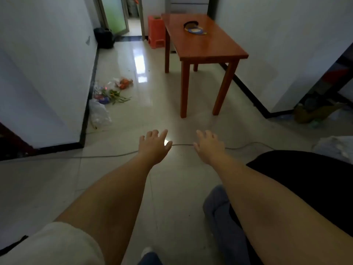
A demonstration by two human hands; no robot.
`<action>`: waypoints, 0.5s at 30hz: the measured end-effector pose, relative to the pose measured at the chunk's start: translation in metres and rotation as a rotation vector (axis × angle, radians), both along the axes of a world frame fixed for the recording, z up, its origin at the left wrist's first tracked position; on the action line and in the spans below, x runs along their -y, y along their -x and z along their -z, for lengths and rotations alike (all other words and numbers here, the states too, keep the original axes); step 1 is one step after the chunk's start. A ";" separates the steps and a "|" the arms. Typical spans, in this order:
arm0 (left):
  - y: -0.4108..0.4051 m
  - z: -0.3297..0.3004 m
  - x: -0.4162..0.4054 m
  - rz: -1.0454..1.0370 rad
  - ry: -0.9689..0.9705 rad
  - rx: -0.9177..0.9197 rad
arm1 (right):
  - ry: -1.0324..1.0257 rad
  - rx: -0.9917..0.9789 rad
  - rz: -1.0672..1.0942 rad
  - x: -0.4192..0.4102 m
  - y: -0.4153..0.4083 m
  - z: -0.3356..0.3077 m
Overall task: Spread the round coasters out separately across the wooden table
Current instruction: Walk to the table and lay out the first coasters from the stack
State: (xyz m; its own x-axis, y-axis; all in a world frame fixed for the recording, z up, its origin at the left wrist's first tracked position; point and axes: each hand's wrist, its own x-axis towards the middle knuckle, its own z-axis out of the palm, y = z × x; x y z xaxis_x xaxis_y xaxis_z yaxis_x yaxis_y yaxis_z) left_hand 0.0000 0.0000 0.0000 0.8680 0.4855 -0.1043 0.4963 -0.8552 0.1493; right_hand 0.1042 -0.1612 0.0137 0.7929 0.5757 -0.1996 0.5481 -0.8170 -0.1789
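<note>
A small pile of round coasters lies overlapped on the far half of the wooden table, a dark one behind and a blue one in front. The table stands well ahead of me, against the right wall. My left hand and my right hand are stretched out over the tiled floor, palms down, fingers apart, holding nothing. Both hands are far short of the table.
An orange plastic stool stands left of the table. Plastic bags and scraps lie by the left wall. A cable crosses the floor under my hands. A black seat is at my right.
</note>
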 end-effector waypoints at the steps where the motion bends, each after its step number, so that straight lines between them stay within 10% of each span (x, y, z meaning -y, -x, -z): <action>1: -0.006 -0.001 -0.006 0.000 0.004 -0.002 | 0.017 -0.004 -0.001 -0.006 -0.007 0.000; 15: -0.138 -0.009 -0.204 -0.022 0.006 -0.024 | 0.010 -0.059 0.086 -0.194 -0.139 -0.003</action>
